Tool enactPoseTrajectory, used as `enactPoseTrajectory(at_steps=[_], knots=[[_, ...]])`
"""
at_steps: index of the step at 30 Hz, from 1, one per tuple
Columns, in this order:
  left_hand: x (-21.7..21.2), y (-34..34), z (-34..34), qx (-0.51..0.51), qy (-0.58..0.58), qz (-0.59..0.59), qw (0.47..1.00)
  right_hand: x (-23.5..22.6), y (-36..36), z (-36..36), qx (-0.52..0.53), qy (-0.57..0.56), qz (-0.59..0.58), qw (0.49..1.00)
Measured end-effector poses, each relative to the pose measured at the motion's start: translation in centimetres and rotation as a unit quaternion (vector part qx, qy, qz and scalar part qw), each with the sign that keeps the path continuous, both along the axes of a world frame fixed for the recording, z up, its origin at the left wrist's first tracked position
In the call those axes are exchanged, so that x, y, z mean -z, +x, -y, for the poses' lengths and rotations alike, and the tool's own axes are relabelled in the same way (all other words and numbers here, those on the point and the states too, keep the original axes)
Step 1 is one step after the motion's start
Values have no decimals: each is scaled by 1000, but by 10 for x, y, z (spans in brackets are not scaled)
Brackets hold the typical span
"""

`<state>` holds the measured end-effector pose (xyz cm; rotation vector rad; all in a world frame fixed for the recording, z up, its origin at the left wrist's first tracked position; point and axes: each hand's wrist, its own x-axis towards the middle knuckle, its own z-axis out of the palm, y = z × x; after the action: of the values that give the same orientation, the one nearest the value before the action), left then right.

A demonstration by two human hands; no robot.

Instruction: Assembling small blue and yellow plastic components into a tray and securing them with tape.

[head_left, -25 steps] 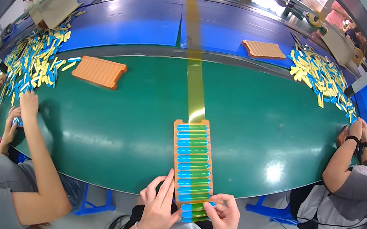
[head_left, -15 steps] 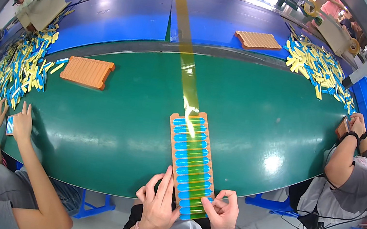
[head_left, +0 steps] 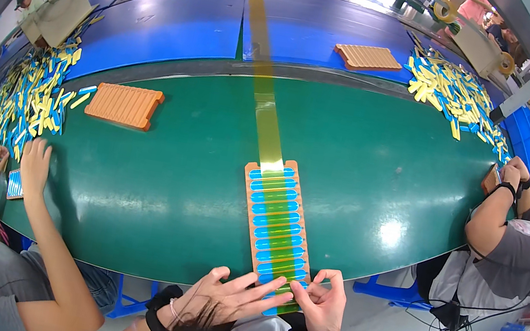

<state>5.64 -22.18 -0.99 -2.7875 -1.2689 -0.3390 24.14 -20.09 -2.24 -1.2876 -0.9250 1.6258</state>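
An orange ribbed tray (head_left: 252, 170) slants toward me over the green table's near edge. Several blue pieces with rounded ends (head_left: 263, 197) lie across it in rows. A clear yellow tape (head_left: 268, 139) comes down from the far side and runs lengthwise over their middles. My left hand (head_left: 229, 297) reaches in from the left, fingers stretched across the tape at the tray's near end. At the near right edge, my right hand (head_left: 323, 309) grips the tray, its thumb by the tape and its other fingers curled. The tray's near end is partly hidden by my hands.
Another orange tray (head_left: 124, 105) lies left on the green table (head_left: 153, 195), and one more (head_left: 368, 57) on the blue surface (head_left: 177, 19). Loose yellow and blue pieces are heaped left (head_left: 36, 97) and right (head_left: 458, 93). Co-workers sit at both sides (head_left: 51, 270) (head_left: 500, 257).
My left hand has moved from the tray's left side onto the tape at its near end, fingers now pointing right. My right hand stays at the near right edge.
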Motion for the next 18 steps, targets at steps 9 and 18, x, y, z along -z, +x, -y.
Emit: enactPoseTrajectory(at_steps=[9,18], knots=[[5,-3,1,-3,1,75,997,-35,15,-28,-56,183,178,965],[-1,-1,3,13,23,32,999,-42,-10,-40,-207,256,312,891]])
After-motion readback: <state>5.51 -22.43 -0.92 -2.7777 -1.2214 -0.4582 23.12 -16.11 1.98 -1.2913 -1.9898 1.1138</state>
